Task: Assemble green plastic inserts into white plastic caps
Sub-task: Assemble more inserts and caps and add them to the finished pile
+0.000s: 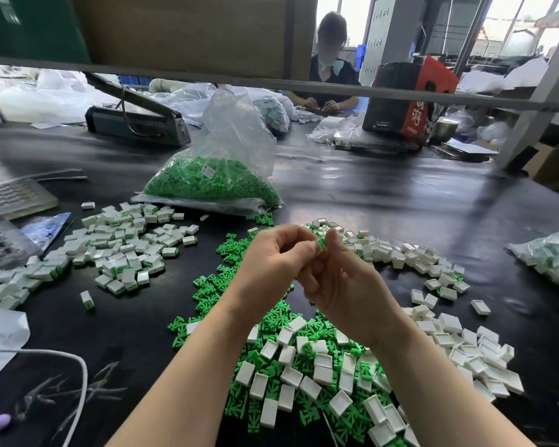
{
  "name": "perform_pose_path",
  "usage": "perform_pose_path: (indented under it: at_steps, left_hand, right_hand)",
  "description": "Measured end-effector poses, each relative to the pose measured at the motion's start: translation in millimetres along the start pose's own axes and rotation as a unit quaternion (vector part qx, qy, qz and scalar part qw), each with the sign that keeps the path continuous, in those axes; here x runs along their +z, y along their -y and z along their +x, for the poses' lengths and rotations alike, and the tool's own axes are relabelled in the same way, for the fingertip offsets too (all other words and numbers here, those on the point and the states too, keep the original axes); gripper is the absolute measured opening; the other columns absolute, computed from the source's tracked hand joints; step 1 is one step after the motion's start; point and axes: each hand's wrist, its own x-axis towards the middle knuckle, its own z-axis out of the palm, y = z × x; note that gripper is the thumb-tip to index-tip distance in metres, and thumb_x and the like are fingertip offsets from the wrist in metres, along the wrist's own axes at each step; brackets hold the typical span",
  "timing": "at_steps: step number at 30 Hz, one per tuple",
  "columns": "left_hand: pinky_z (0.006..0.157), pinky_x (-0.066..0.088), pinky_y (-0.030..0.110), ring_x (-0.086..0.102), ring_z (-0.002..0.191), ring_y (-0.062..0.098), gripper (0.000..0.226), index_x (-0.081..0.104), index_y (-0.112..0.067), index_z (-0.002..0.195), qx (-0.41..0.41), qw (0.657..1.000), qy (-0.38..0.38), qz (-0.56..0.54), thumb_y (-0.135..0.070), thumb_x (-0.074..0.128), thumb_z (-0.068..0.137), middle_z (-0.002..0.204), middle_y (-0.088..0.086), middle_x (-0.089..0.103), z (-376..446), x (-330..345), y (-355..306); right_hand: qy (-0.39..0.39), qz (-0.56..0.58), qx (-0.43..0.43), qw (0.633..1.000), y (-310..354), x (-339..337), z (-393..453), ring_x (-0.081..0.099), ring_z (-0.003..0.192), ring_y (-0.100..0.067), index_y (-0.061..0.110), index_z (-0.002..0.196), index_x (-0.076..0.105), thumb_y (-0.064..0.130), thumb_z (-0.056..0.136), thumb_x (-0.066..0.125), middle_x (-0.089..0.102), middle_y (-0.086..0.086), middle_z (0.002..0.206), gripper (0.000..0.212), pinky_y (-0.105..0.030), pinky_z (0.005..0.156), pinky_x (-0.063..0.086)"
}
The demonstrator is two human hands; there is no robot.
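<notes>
My left hand (pixel 273 262) and my right hand (pixel 339 279) meet above the middle of the black table. Together their fingertips pinch one small piece (pixel 320 243), green with a white edge showing. Below the hands lies a mixed heap of loose green inserts (pixel 213 285) and empty white caps (pixel 323 372). More empty white caps (pixel 433 272) curve away to the right. A pile of assembled caps with green showing (pixel 120 253) lies at the left.
A clear bag of green inserts (pixel 217 182) stands behind the piles. Another bag of parts (pixel 555 256) lies at the right edge. A heat sealer (pixel 136 121) sits at the back left, a white cable (pixel 78 379) at the front left. A person works across the table (pixel 329 75).
</notes>
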Motion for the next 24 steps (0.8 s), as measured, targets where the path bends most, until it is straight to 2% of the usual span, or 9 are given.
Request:
perform_pose_path:
  at_steps: [3, 6, 9, 12, 14, 18, 21, 24]
  left_hand:
    - [0.047, 0.046, 0.020, 0.055, 0.044, 0.017, 0.015, 0.061, 0.003, 0.080, 0.002, 1.000, 0.000, 0.003, 0.004, 0.052, 0.093, 0.054, 0.005, 0.060, -0.8, -0.2, 0.6]
    - [0.048, 0.045, 0.019, 0.055, 0.043, 0.017, 0.015, 0.060, -0.001, 0.078, 0.001, 1.000, 0.002, 0.003, 0.004, 0.053, 0.090, 0.052, 0.003, 0.060, -1.2, 0.0, 0.3]
    - [0.046, 0.043, 0.018, 0.054, 0.043, 0.019, 0.008, 0.059, -0.002, 0.073, 0.001, 1.000, 0.001, 0.001, -0.008, 0.054, 0.076, 0.052, 0.011, 0.059, -1.2, 0.1, -1.4]
    - [0.046, 0.042, 0.019, 0.055, 0.048, 0.024, 0.016, 0.059, 0.003, 0.076, 0.002, 1.000, -0.003, 0.019, -0.011, 0.053, 0.070, 0.058, 0.033, 0.056, 0.1, -1.6, 0.6]
    - [0.047, 0.042, 0.020, 0.055, 0.051, 0.026, 0.019, 0.057, 0.006, 0.078, 0.008, 0.999, -0.008, 0.031, -0.011, 0.054, 0.070, 0.063, 0.041, 0.049, 0.7, -2.5, 2.2]
    - [0.046, 0.042, 0.020, 0.053, 0.051, 0.026, 0.014, 0.058, 0.004, 0.074, 0.012, 1.000, -0.017, 0.021, -0.009, 0.055, 0.069, 0.063, 0.044, 0.044, 0.9, -0.7, 2.2]
    - [0.047, 0.043, 0.020, 0.054, 0.048, 0.025, 0.014, 0.058, 0.005, 0.074, 0.007, 1.000, -0.018, 0.001, -0.008, 0.055, 0.069, 0.060, 0.041, 0.048, 1.6, 0.7, 2.5]
    - [0.049, 0.045, 0.023, 0.055, 0.049, 0.026, 0.019, 0.056, 0.009, 0.076, 0.004, 1.000, -0.019, 0.003, -0.008, 0.056, 0.068, 0.062, 0.041, 0.052, 1.5, 1.8, 2.7]
  right_hand:
    - [0.005, -0.027, -0.008, 1.000, -0.1, -1.5, 0.1, 0.050, 0.059, -0.009, 0.010, 0.089, 0.060, 0.049, 0.086, 0.056, 0.054, 0.000, 0.065, 0.039, -0.018, 0.057, 0.043]
    - [0.002, -0.068, -0.014, 0.998, -0.6, -3.3, 0.4, 0.048, 0.065, -0.011, 0.008, 0.092, 0.062, 0.049, 0.085, 0.057, 0.056, -0.002, 0.069, 0.042, -0.026, 0.066, 0.035]
    - [-0.007, -0.104, -0.026, 0.994, -1.0, -4.4, 0.1, 0.043, 0.069, -0.015, 0.003, 0.105, 0.062, 0.050, 0.081, 0.062, 0.056, -0.004, 0.072, 0.053, -0.030, 0.067, 0.028]
    - [0.001, -0.133, -0.042, 0.990, -0.6, -3.3, -1.7, 0.039, 0.072, -0.018, 0.016, 0.101, 0.073, 0.049, 0.076, 0.066, 0.056, -0.006, 0.077, 0.042, -0.032, 0.068, 0.025]
    - [0.002, -0.140, -0.043, 0.989, 0.8, -2.7, -3.2, 0.039, 0.074, -0.020, 0.019, 0.096, 0.074, 0.047, 0.075, 0.067, 0.055, -0.009, 0.082, 0.036, -0.032, 0.068, 0.025]
    - [0.002, -0.150, -0.043, 0.988, 2.8, -1.9, -4.5, 0.039, 0.075, -0.022, 0.018, 0.099, 0.074, 0.046, 0.076, 0.067, 0.052, -0.014, 0.091, 0.037, -0.032, 0.070, 0.025]
    - [-0.004, -0.148, -0.040, 0.988, 3.5, -3.5, -4.1, 0.044, 0.073, -0.019, 0.017, 0.099, 0.075, 0.049, 0.074, 0.068, 0.057, -0.010, 0.083, 0.040, -0.032, 0.070, 0.027]
    - [0.001, -0.148, -0.042, 0.988, 3.1, -3.9, -4.0, 0.038, 0.079, -0.031, 0.012, 0.102, 0.072, 0.060, 0.074, 0.072, 0.054, -0.016, 0.089, 0.056, -0.035, 0.074, 0.028]
